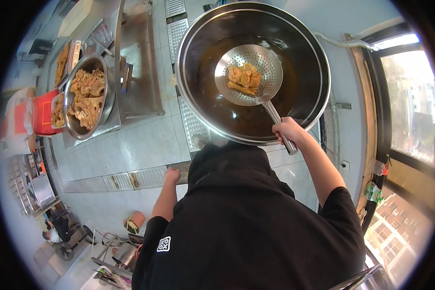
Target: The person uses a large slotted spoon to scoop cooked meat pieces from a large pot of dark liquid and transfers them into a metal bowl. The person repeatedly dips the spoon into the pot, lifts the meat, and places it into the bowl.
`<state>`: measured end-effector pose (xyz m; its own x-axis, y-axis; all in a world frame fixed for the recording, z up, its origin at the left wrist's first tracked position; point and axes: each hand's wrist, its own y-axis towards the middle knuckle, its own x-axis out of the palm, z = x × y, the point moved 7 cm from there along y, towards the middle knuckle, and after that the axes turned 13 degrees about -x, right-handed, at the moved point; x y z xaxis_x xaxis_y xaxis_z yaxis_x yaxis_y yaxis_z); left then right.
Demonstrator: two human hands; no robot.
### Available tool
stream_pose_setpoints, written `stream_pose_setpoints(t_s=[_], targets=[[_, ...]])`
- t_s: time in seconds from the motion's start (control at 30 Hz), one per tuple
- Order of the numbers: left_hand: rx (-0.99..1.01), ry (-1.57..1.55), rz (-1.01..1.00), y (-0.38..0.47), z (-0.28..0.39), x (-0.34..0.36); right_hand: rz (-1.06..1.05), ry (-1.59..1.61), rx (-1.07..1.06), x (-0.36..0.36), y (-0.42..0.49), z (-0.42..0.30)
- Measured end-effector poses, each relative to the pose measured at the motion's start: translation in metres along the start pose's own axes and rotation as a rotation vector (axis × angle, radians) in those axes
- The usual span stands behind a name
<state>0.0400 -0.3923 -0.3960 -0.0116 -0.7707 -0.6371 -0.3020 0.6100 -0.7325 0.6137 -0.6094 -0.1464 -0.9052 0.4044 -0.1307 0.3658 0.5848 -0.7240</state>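
Observation:
My right hand (289, 129) grips the metal handle of a perforated skimmer ladle (273, 81). In its round bowl lies a small heap of browned food pieces (245, 77), perhaps fried meat. The ladle is over a large round wok (188, 72) with dark brown liquid (235, 119), seemingly oil, in it. Whether the bowl touches the liquid I cannot tell. My left hand (172, 175) hangs low at my side, fingers curled in, with nothing seen in it. It is away from the wok, above the tiled floor.
At the left, a steel basin (107, 105) of battered-looking meat pieces (86, 96) stands on a metal table (139, 72). A person in a red apron (45, 112) is beyond it. Drain grates (85, 186) cross the floor. A reddish bucket (137, 217) stands behind; a window (409, 101) is at right.

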Motion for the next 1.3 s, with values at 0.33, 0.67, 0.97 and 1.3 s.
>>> stream_pose_setpoints(t_s=[0.33,0.67,0.97,1.3], targets=[[-0.025,-0.074,-0.156,0.076,-0.108,0.035,-0.150,0.130,-0.116,0.102,-0.009,-0.050],[-0.183,-0.356,-0.192,0.107,-0.168,0.096,-0.083,-0.220,-0.216,0.174,-0.037,-0.282],[-0.089,-0.612,-0.139,0.133,-0.177,0.063,-0.445,-0.172,-0.325,0.385,0.069,-0.409],[-0.267,-0.636,-0.168,0.097,-0.241,0.089,-0.543,-0.349,-0.317,0.506,0.115,-0.437]])
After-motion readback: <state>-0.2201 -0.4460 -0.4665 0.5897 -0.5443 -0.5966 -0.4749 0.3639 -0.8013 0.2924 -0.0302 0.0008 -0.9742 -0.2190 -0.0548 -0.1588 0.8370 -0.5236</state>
